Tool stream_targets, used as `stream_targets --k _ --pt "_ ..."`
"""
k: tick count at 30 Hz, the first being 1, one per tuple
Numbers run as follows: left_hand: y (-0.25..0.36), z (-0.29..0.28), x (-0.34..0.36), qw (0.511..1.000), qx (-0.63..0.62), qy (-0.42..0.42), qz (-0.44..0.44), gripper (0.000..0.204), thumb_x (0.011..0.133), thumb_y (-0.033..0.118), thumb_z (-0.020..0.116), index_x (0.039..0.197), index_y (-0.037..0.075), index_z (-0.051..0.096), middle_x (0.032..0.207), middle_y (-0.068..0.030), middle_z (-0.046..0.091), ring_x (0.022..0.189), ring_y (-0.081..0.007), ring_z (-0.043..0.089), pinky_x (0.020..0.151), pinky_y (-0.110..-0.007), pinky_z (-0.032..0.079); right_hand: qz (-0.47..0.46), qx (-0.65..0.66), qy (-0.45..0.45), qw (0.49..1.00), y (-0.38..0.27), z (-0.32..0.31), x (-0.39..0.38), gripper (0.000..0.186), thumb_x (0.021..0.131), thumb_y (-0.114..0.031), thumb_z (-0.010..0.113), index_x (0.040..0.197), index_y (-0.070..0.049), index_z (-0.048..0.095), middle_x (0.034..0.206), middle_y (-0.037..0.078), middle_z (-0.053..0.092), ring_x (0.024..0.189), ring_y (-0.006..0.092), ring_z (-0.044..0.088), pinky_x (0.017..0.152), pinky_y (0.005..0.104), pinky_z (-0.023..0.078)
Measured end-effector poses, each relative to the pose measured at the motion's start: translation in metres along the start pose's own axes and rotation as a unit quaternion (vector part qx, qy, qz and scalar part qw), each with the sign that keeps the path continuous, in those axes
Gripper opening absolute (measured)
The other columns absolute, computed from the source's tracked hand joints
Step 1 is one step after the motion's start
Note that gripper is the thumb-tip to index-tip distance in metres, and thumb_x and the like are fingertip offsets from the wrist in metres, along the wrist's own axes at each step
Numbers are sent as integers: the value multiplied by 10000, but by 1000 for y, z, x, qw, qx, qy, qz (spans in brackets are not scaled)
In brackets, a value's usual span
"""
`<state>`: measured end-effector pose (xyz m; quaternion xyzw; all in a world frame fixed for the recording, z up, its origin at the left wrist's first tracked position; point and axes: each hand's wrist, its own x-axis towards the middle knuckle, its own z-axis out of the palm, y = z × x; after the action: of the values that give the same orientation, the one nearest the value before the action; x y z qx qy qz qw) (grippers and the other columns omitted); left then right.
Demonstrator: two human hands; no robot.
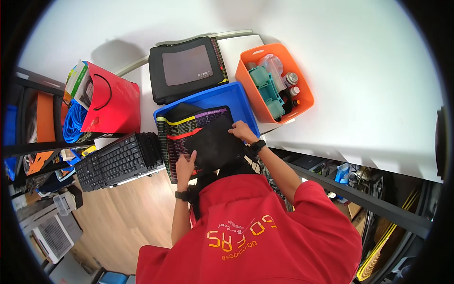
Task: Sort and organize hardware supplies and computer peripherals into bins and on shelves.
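Note:
A plain black mouse pad (214,144) is held between my hands, tilted over the blue tray (244,100). My left hand (186,166) grips its lower left edge, thumb on top. At its upper right corner, my right hand (243,132) pinches the edge with the fingers bent. Beneath lies a larger dark mouse pad (168,142) printed with coloured tables and red and yellow bands; it spills over the tray's near side. Another black piece (182,112) shows behind it in the tray. My fingers under the plain pad are hidden.
Behind the tray sits a stack of black mouse pads (187,66). An orange bin (302,102) of bottles and teal holders stands to the right. Left are a red paper bag (116,106), a coil of blue cable (74,122) and stacked black keyboards (116,161). Shelves flank both sides.

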<state>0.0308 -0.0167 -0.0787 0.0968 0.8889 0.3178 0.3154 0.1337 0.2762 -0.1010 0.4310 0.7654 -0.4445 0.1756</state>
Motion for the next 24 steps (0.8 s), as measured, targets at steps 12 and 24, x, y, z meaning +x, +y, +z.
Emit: stream_targets --k 12,24 --pt "3 17 13 975 -144 -68 -153 396 871 276 806 961 -81 660 755 -106 702 611 -159 688 510 -306 558 -107 -19 -8 994 -6 -17 -4 440 787 -138 831 1155 49 680 854 189 737 808 290 730 714 380 553" --pt "135 -95 58 973 -86 163 140 367 937 228 725 807 -34 502 620 -67 446 614 -106 395 554 -318 386 -268 120 96 951 -138 -132 -19 240 814 -93 797 995 27 696 873 123 737 722 171 703 545 318 549"
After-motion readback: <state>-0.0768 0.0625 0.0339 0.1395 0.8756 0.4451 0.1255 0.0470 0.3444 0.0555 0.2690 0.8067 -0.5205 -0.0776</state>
